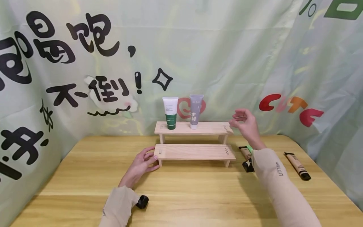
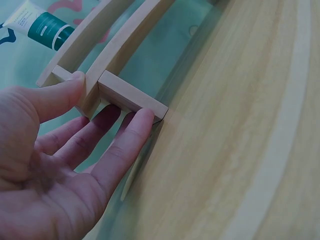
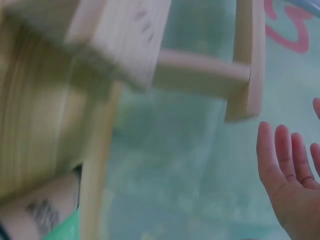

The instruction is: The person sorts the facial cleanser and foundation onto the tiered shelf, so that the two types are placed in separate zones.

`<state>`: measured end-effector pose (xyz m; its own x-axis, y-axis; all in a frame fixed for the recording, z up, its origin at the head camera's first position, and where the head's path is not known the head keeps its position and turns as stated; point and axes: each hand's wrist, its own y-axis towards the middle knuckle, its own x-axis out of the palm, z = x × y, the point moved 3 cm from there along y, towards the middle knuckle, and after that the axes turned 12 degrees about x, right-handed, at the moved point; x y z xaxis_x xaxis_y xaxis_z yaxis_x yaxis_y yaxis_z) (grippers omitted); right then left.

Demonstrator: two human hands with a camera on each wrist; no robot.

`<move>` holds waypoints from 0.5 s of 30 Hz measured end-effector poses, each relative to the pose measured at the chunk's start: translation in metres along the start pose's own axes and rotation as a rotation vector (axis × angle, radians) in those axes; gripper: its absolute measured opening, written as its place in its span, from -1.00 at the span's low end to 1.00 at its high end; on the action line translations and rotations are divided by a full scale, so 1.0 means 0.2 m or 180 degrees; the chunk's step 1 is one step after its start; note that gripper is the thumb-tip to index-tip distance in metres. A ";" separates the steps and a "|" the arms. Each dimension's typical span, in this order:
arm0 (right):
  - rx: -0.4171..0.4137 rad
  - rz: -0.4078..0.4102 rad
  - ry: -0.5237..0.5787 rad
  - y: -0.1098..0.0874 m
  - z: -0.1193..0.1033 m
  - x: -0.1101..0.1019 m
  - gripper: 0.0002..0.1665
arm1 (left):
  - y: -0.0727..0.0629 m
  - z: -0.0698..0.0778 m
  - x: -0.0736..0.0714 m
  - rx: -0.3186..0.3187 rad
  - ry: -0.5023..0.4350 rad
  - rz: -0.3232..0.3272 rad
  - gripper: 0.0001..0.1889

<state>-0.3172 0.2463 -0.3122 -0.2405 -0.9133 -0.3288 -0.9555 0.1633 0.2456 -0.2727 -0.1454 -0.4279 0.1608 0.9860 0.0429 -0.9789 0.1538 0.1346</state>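
Note:
A two-step wooden display stand (image 1: 195, 152) stands on the table. My left hand (image 1: 143, 160) holds its left end at the lower step. In the left wrist view the thumb lies against the board and the fingertips (image 2: 146, 116) are at the leg (image 2: 132, 96). My right hand (image 1: 246, 124) is raised beside the right end of the upper step, fingers loosely bent and holding nothing. On the upper step stand a white and green squeeze tube (image 1: 171, 113) and, to its right, a greyish-purple squeeze tube (image 1: 195, 112), both upright on their caps.
Right of the stand, a beige tube (image 1: 245, 152) with a black cap lies partly behind the right sleeve, near a green piece (image 1: 250, 148). Another beige tube (image 1: 295, 164) lies farther right. A black object (image 1: 142, 201) sits by the left sleeve. Printed cloth (image 1: 227, 56) hangs behind the table.

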 end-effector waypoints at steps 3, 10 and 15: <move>-0.0005 0.0032 -0.0155 -0.01 0.03 -0.05 -0.43 | 0.00 0.01 -0.01 -0.0016 0.0016 -0.0016 -0.47; 0.0167 -0.0098 -0.0249 -0.02 0.10 -0.16 -0.44 | 0.00 0.01 -0.02 -0.0029 0.0029 -0.0019 -0.48; 0.0302 -0.0270 -0.0320 -0.05 0.15 -0.22 -0.46 | 0.00 0.00 -0.01 -0.0032 0.0001 -0.0035 -0.48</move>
<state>-0.3023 0.2967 -0.3274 -0.1695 -0.8840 -0.4356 -0.9838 0.1260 0.1272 -0.2742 -0.1475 -0.4285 0.1717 0.9843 0.0413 -0.9782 0.1654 0.1252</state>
